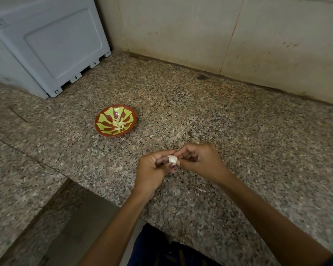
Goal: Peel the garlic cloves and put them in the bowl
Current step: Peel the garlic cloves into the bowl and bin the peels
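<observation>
Speckled granite counter (219,120), tiled wall behind; peeling in progress, mid-task.

Garlic clove (173,159), white skin partly on, pinched between left hand (154,168) and right hand (199,161), both curled round it just above counter near front edge. Advice: hold steady with left thumb, lift skin from the tip with right fingertips, strip lengthwise, avoid crushing. Bowl (103,129) well apart to left, several peeled cloves (119,124) inside. Grey appliance (46,45) beyond, at wall.
</observation>
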